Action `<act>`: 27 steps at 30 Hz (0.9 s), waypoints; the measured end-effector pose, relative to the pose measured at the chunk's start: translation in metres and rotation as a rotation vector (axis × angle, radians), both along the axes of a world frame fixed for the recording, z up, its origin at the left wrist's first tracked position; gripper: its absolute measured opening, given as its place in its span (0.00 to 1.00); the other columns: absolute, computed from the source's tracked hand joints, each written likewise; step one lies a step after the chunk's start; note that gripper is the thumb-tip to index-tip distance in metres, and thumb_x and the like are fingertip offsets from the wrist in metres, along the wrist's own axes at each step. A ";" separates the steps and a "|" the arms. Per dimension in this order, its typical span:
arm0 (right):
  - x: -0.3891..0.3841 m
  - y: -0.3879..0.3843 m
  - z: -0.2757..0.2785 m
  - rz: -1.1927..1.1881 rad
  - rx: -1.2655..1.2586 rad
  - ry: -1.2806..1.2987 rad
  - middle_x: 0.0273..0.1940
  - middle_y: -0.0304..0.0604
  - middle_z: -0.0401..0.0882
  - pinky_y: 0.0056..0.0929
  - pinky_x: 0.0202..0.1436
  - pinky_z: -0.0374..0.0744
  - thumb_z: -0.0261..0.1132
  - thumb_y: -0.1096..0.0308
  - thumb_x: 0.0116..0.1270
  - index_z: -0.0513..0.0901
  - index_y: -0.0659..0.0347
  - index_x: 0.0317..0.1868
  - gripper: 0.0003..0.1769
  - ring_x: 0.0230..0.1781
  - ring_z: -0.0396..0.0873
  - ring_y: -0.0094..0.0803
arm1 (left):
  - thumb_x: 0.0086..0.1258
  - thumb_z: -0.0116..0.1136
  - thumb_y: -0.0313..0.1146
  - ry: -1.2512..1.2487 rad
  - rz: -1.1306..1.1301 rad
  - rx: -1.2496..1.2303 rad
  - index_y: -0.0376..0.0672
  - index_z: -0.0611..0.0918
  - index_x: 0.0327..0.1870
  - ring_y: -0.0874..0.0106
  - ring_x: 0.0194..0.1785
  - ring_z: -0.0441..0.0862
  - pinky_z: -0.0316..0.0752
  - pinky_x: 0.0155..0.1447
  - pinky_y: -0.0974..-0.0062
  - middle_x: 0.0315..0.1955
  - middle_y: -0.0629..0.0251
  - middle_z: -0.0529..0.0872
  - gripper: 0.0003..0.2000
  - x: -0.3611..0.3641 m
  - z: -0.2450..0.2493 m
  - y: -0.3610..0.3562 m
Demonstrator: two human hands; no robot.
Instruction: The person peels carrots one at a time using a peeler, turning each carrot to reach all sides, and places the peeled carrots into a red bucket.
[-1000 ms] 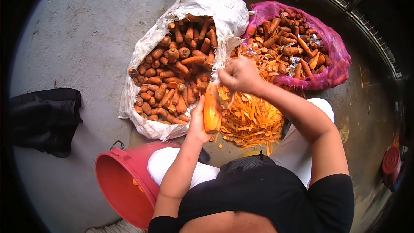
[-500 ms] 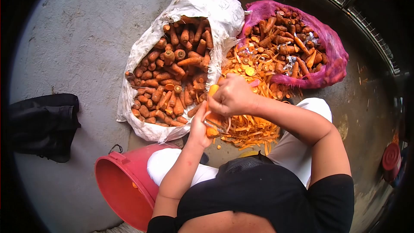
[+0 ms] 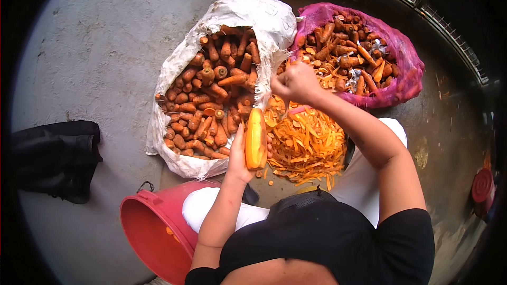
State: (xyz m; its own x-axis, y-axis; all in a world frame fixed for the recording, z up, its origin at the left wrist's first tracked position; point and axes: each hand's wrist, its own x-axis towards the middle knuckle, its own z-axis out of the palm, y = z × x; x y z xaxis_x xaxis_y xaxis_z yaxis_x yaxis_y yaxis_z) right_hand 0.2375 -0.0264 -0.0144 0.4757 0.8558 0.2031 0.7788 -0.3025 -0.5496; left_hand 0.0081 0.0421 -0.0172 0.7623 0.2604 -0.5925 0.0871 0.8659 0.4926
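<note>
My left hand is wrapped around a thick carrot, held nearly upright above the floor. Its bright orange surface looks peeled, with flat facets along its length. My right hand is raised beyond the carrot's upper end, fingers curled closed and apart from it. The peeler in that hand is mostly hidden by the fingers. Below lies a heap of orange peelings. Just beyond my left hand, the white sack lies open, full of unpeeled carrots.
A pink mesh sack with carrots and scraps lies at the upper right. Beside my left leg a red bucket is tipped, with orange bits inside. Black cloth lies on the left floor. A red round object stands far right.
My right hand has moved up and away from the carrot, taking the peeler off it. The carrot in my left hand is now more upright and more fully in view.
</note>
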 end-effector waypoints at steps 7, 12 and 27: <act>-0.069 -0.015 0.005 0.323 0.373 0.001 0.11 0.37 0.71 0.34 0.27 0.66 0.62 0.62 0.57 0.74 0.51 0.08 0.20 0.15 0.70 0.35 | 0.74 0.46 0.50 -0.014 0.064 -0.160 0.46 0.75 0.55 0.70 0.48 0.81 0.80 0.51 0.69 0.45 0.64 0.81 0.19 0.005 -0.024 0.001; -0.073 -0.016 -0.001 0.347 0.373 -0.038 0.10 0.37 0.70 0.35 0.26 0.66 0.62 0.61 0.56 0.74 0.51 0.08 0.19 0.15 0.70 0.36 | 0.75 0.44 0.51 -0.065 0.009 -0.173 0.45 0.73 0.57 0.68 0.49 0.81 0.80 0.51 0.68 0.48 0.62 0.80 0.21 0.005 -0.017 -0.005; 0.054 -0.006 -0.053 -0.295 -0.077 -0.241 0.09 0.36 0.71 0.31 0.27 0.74 0.51 0.52 0.65 0.80 0.51 0.12 0.26 0.10 0.70 0.24 | 0.75 0.38 0.53 -0.048 -0.157 -0.107 0.44 0.70 0.60 0.68 0.31 0.80 0.78 0.32 0.71 0.35 0.56 0.79 0.24 -0.001 0.015 -0.014</act>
